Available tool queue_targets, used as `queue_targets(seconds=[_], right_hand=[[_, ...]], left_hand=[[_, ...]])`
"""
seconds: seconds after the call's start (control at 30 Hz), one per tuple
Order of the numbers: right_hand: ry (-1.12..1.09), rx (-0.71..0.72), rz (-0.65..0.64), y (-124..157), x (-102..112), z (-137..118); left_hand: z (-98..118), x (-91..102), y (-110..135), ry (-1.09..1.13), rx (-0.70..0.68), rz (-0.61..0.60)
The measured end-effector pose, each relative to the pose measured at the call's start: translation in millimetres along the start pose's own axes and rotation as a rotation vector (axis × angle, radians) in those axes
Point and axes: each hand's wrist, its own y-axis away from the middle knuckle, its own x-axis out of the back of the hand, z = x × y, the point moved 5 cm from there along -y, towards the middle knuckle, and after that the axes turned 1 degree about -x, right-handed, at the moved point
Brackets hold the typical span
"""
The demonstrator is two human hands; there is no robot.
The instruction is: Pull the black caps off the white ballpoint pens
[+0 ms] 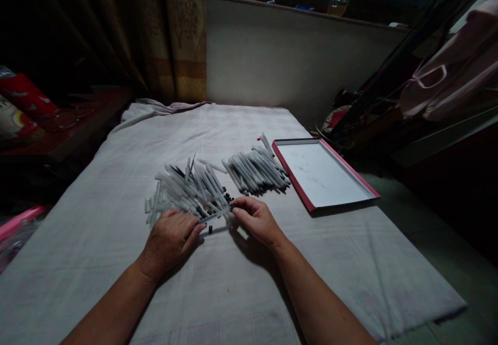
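Presently held clear pen (215, 215): spans the gap between both hands, left of the pink-sided tray (295, 181) and roughly level with its near edge.
Left hand (171, 236): thumb and fingers pinched on the pen's left end; the hand farther from the tray.
Right hand (257, 220): fingertips closed about the pen's right end, near the tray's near left corner; the two hands are apart, joined only by the pen.
Loose heap of pens (182, 189): well left of the tray, lying at mixed angles.
Aligned pile of pens (254, 171): just left of the tray, mostly parallel, dark ends toward the wearer.
Single black cap (210, 229): left of the tray, on the pale cloth (97, 262) just nearer the wearer than the pen.
Tray interior: pale, with faint grey marks.
Patterned curtain (182, 28): beyond the tray, to its left.
Pink garment (459, 65): right of the tray, beyond the cloth.
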Motion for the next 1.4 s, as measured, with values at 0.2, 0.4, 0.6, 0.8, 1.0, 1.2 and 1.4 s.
queue_targets(seconds=[0.2, 0.4, 0.6, 0.8, 1.0, 1.2, 1.4], right_hand=[[0.029, -0.034, -0.005, 1, -2, 5], [0.018, 0.029, -0.026, 1, 4, -6], [0.065, 0.076, 0.101, -4, 31, -7], [0.605, -0.02, 0.314, -3, 68, -6], [0.955, -0.082, 0.297, -1, 66, -10], [0.578, -0.017, 0.152, -2, 31, 2], [0.344, -0.02, 0.151, -4, 28, 13]], left_hand=[[-1, -1.0, 2, 0.014, 0.01, -0.017], [2, -0.7, 0, 0.019, -0.014, -0.007], [0, 4.0, 0, 0.043, -0.02, 0.018], [-2, 4.7, 0, 0.011, -0.005, 0.024], [-4, 3.4, 0, -0.004, 0.004, 0.011], [-4, 2.8, 0, -0.013, 0.004, -0.008], [-5, 2.7, 1, 0.008, 0.011, -0.012]])
